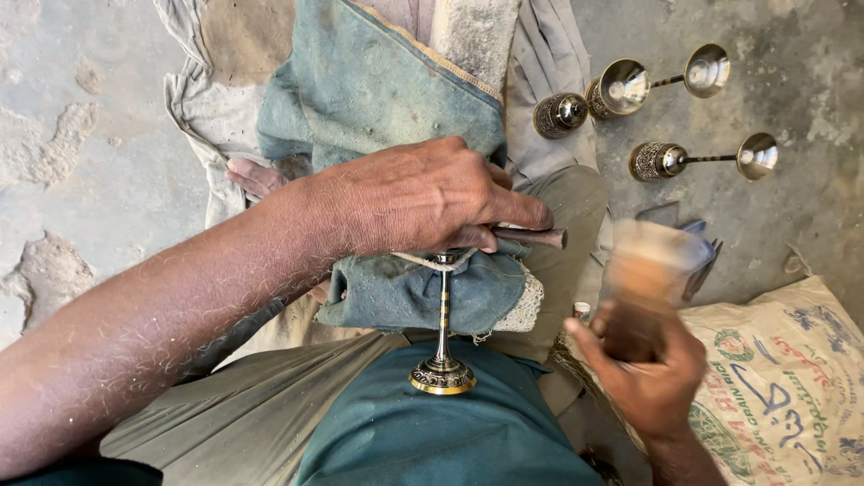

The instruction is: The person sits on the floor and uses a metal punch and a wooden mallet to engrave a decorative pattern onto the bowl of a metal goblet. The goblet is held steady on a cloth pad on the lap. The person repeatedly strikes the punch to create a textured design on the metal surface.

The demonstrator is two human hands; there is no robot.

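The left hand (423,193) is curled tight around a thin metal tool (531,237), pressing onto a brass goblet (442,333) wrapped in blue cloth (405,292) across the lap. The right hand (643,364) grips a blurred wooden mallet (650,265). Three finished goblets (666,121) lie on the concrete floor (90,135), near a printed sack (783,378).
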